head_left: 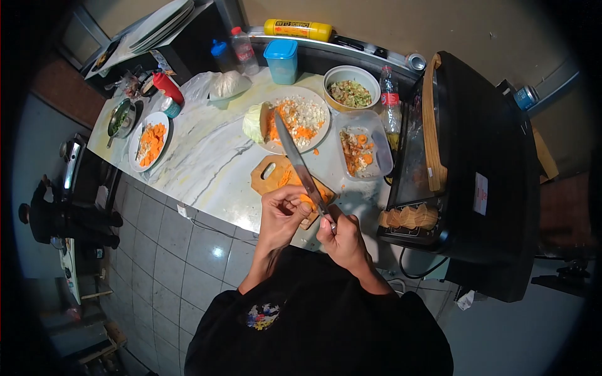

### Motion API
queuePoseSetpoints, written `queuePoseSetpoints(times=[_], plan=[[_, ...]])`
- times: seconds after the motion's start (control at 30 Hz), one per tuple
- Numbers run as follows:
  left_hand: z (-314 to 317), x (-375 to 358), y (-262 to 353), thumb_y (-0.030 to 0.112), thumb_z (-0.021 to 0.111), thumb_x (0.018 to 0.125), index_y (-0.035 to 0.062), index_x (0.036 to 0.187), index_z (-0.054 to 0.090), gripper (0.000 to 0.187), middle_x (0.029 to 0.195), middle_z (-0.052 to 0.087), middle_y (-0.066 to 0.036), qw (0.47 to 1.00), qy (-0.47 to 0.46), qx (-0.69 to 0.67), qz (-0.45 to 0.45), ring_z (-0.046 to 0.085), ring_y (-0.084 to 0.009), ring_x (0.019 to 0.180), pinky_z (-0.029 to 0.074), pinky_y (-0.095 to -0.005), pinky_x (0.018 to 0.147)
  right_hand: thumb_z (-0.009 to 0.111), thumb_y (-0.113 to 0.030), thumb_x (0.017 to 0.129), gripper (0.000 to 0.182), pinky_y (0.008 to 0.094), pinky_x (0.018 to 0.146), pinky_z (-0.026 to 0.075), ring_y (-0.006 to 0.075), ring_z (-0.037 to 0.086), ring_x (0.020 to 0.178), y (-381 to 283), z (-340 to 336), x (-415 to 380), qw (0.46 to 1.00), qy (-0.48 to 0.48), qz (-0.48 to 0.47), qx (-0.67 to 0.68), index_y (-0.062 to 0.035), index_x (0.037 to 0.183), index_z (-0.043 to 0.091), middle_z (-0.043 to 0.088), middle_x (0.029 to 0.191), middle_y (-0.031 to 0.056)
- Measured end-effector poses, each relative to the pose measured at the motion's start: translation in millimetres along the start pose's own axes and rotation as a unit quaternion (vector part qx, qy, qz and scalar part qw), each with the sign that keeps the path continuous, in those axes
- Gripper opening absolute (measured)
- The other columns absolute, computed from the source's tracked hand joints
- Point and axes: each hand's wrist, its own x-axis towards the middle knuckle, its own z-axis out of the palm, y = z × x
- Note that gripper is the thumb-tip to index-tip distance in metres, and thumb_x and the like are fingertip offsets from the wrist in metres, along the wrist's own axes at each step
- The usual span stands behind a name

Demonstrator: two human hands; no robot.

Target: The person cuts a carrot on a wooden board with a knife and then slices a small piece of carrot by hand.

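My right hand is wrapped round the handle of a large kitchen knife, whose blade points up and away over the counter. In my left hand a piece of orange carrot is pinched, close beside the blade. Both hands are above a wooden cutting board with bits of carrot on it, partly hidden by them. Beyond the board, a large plate carries chopped carrot, white chopped pieces and a wedge of cabbage. The knife tip overlaps this plate in view.
To the right stand a plastic container with scraps, a bowl of chopped vegetables, a bottle and a black oven. An oval plate of carrot slices lies left. Another person is at far left.
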Motion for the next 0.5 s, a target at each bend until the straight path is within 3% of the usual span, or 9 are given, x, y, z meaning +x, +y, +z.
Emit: queuePoseSetpoints(times=[0.13, 0.27, 0.4, 0.47, 0.5], plan=[[2.4, -0.2, -9.7, 0.003, 0.063, 0.083, -0.0023, 0.093, 0.058, 0.012, 0.084, 0.065, -0.008, 0.991, 0.002, -0.134, -0.014, 0.058, -0.0079, 0.069, 0.045, -0.0187, 0.060, 0.050, -0.019, 0.088, 0.022, 0.0369, 0.045, 0.037, 0.0324, 0.051, 0.046, -4.1, 5.3, 1.9, 0.998, 0.054, -0.020, 0.015, 0.0015, 0.078, 0.048, 0.045, 0.055, 0.0146], [12.3, -3.5, -7.5, 0.004, 0.061, 0.085, -0.0019, 0.093, 0.058, 0.011, 0.084, 0.065, -0.007, 0.963, 0.030, -0.258, -0.064, 0.059, -0.0084, 0.067, 0.047, -0.0196, 0.060, 0.053, -0.016, 0.087, 0.021, 0.0397, 0.045, 0.042, 0.0371, 0.056, 0.050, 0.0, 4.8, -1.4, 0.999, 0.030, -0.024, 0.000, 0.0042, 0.083, 0.049, 0.050, 0.054, 0.0193], [6.4, -5.2, -10.1, 0.005, 0.063, 0.084, -0.0026, 0.092, 0.060, 0.011, 0.081, 0.065, -0.007, 0.977, 0.028, -0.208, -0.044, 0.057, -0.0070, 0.064, 0.045, -0.0186, 0.058, 0.052, -0.017, 0.087, 0.022, 0.0384, 0.043, 0.039, 0.0356, 0.052, 0.047, 2.8, 6.5, -3.9, 0.999, 0.040, -0.032, 0.002, 0.0029, 0.078, 0.047, 0.046, 0.053, 0.0172], [1.5, -6.5, -8.3, 0.013, 0.067, 0.082, 0.0003, 0.088, 0.060, 0.015, 0.077, 0.062, -0.008, 0.996, 0.033, -0.082, -0.026, 0.061, -0.0183, 0.073, 0.048, -0.0299, 0.069, 0.050, -0.017, 0.087, 0.024, 0.0368, 0.042, 0.036, 0.0336, 0.049, 0.044, 3.4, 6.7, -5.2, 0.998, 0.045, -0.035, 0.001, 0.0020, 0.073, 0.045, 0.043, 0.052, 0.0150], [1.3, -6.8, -7.7, 0.013, 0.067, 0.082, 0.0003, 0.088, 0.060, 0.015, 0.077, 0.062, -0.008, 0.996, 0.034, -0.081, -0.027, 0.061, -0.0183, 0.073, 0.048, -0.0299, 0.069, 0.050, -0.017, 0.087, 0.025, 0.0370, 0.042, 0.035, 0.0338, 0.049, 0.044, 2.6, 6.6, -4.5, 0.998, 0.047, -0.037, 0.007, 0.0018, 0.073, 0.044, 0.042, 0.052, 0.0151]])
